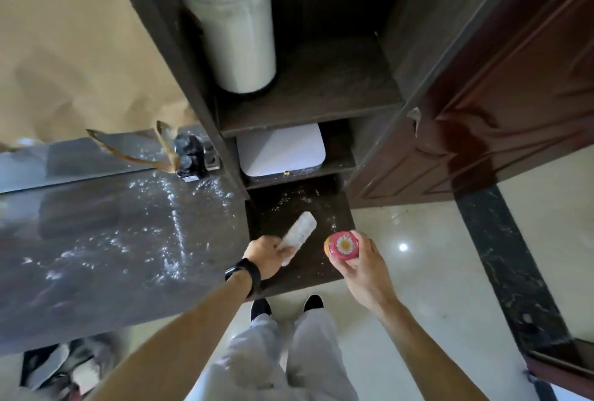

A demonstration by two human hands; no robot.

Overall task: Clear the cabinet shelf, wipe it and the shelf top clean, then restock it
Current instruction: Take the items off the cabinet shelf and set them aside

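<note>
Upper shelf (pixel 321 92): tall container (pixel 234 31), L side. Shelf below (pixel 340 156): flat box (pixel 279 150). Table (pixel 96 240) L of cabinet (pixel 180 63) w/ bottles (pixel 189 156) at its back corner. Over bottom shelf (pixel 289 204): packet (pixel 297 236), jar (pixel 342 246) just R of it.

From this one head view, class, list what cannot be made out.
Head view:
Tall white container: top cut off by the frame edge.
Clear packet in left hand: blurred, contents unclear.
Pink-lidded jar: body hidden by right hand.
White box: back hidden under shelf.
</note>
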